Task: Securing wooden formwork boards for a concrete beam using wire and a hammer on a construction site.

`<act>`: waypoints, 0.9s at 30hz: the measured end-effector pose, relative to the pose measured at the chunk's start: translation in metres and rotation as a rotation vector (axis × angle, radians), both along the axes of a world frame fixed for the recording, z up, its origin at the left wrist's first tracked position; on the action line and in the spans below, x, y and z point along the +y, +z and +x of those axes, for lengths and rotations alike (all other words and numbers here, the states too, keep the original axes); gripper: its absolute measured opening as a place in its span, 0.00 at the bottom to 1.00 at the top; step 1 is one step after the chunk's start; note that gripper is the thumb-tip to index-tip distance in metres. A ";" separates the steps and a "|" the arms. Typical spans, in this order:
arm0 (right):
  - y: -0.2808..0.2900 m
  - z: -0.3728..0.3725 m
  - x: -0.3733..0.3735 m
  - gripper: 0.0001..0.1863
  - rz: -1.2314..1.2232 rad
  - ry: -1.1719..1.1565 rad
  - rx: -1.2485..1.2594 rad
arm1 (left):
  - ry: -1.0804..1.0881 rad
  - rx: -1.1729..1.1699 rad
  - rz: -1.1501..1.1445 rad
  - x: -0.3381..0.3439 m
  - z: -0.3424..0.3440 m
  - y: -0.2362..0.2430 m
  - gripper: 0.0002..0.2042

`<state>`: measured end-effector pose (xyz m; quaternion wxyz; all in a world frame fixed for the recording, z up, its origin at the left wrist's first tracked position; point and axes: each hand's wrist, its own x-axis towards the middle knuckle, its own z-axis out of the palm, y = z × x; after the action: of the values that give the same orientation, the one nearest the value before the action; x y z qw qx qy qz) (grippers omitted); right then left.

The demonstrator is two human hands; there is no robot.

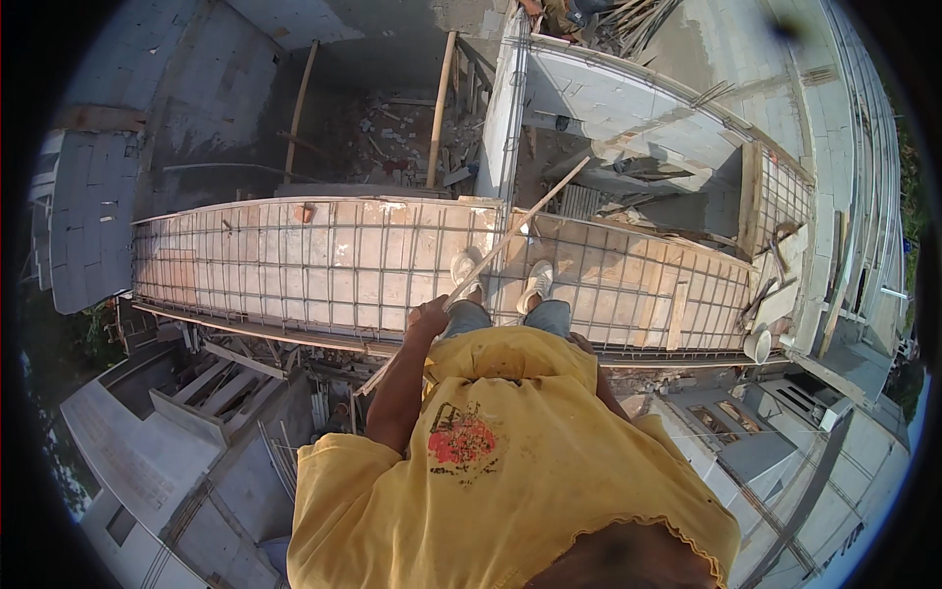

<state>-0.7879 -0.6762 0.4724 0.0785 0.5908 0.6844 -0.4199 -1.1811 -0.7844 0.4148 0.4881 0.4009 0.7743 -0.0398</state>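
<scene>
My left hand (429,316) is closed around a long wooden batten (525,216), which slants from beside my left hip up and forward to the right. Its far end hangs out past the plywood edge of the slab form. My right hand (581,344) is down at my right hip, mostly behind the yellow shirt, with its fingers hidden. Under my feet a grid of steel rebar (363,255) lies over the plywood deck (285,280).
Open drops lie before and behind the narrow deck. Wooden props (442,110) stand in the rubble-strewn room ahead. A block wall (618,103) runs to the right. At the deck's right end are a white bucket (758,346) and loose boards (677,314). Another person (557,18) is at the far top.
</scene>
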 end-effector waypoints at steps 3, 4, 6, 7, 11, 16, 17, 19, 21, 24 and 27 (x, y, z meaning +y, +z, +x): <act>0.003 -0.001 0.001 0.30 0.004 0.013 0.001 | 0.023 0.017 -0.012 0.005 0.002 0.014 0.17; 0.004 -0.003 0.002 0.30 0.005 0.019 0.002 | 0.031 0.016 -0.014 0.002 0.003 0.008 0.17; 0.008 -0.005 0.005 0.30 0.009 0.032 0.006 | 0.027 0.005 -0.007 -0.005 0.004 -0.004 0.16; 0.005 -0.008 0.008 0.30 0.013 0.034 0.008 | 0.031 0.005 -0.007 -0.004 0.004 -0.006 0.16; 0.067 -0.051 0.044 0.26 -0.145 -0.038 0.085 | 0.094 -0.029 -0.055 0.003 0.009 0.006 0.16; 0.244 -0.117 0.071 0.28 -0.860 0.101 0.404 | 0.118 -0.045 -0.105 -0.005 0.006 0.001 0.17; 0.259 -0.128 0.066 0.28 -0.860 0.111 0.397 | 0.105 -0.007 -0.101 -0.009 0.006 -0.001 0.18; 0.271 -0.144 0.056 0.29 -0.726 0.472 0.382 | 0.091 0.027 -0.101 -0.010 0.008 0.001 0.18; 0.267 -0.149 0.049 0.29 -0.696 0.417 0.347 | 0.066 -0.006 -0.155 -0.002 0.007 0.011 0.21; 0.267 -0.151 0.043 0.29 -0.663 0.371 0.300 | 0.063 0.029 -0.098 -0.005 0.013 0.006 0.23; 0.268 -0.147 0.040 0.27 -0.674 0.410 0.252 | 0.088 0.036 -0.094 -0.013 0.017 0.004 0.24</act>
<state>-0.9349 -0.6359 0.7399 0.2654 0.3276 0.6162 -0.6652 -1.1641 -0.7972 0.4184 0.4938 0.3424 0.7969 -0.0618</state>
